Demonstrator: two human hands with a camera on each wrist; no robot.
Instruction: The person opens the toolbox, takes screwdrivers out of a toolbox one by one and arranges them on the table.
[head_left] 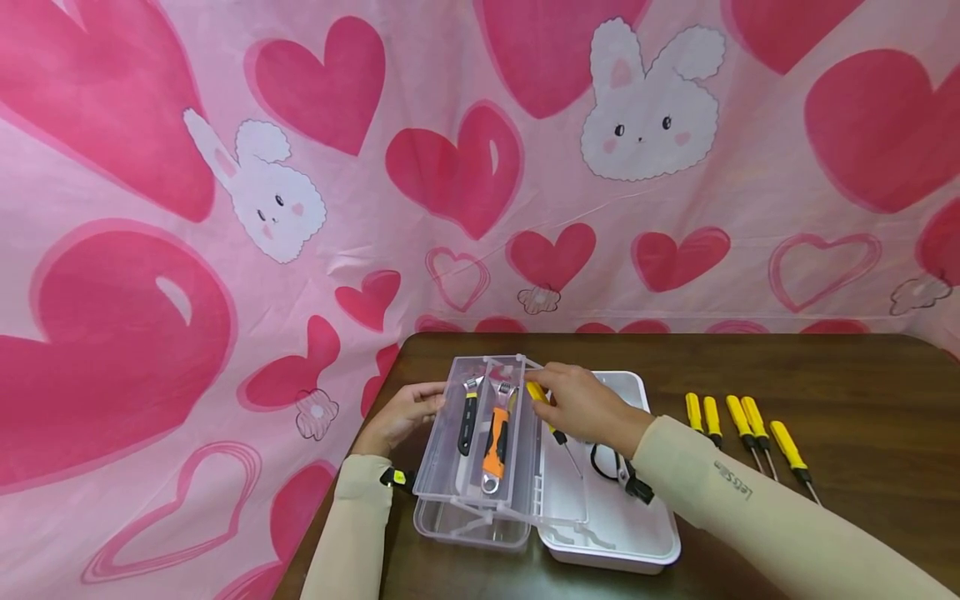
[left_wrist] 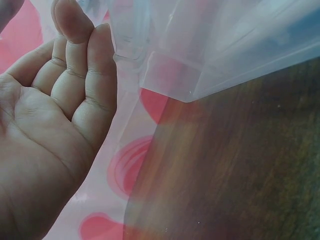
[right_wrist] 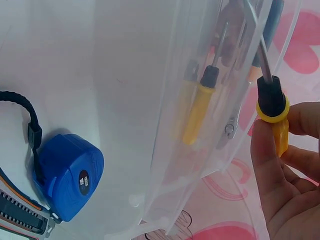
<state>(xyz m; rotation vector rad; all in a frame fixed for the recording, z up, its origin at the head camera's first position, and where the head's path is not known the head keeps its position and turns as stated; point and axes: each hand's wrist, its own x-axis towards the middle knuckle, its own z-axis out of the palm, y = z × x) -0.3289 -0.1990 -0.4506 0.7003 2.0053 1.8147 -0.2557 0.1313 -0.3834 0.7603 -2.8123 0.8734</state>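
My left hand is at the left side of a clear plastic toolbox, its fingertips at the box's edge. The box's raised tray holds an adjustable wrench with a black grip and another with an orange grip. On the box's right side, my right hand pinches a yellow-handled screwdriver by its handle, the shaft pointing away from the fingers. A second yellow screwdriver shows through the clear plastic.
Beside the toolbox stands a white tray holding a blue tape measure and a grey-and-orange tool, only partly seen. Several yellow-handled screwdrivers lie on the brown table at the right. A pink heart-print cloth hangs behind.
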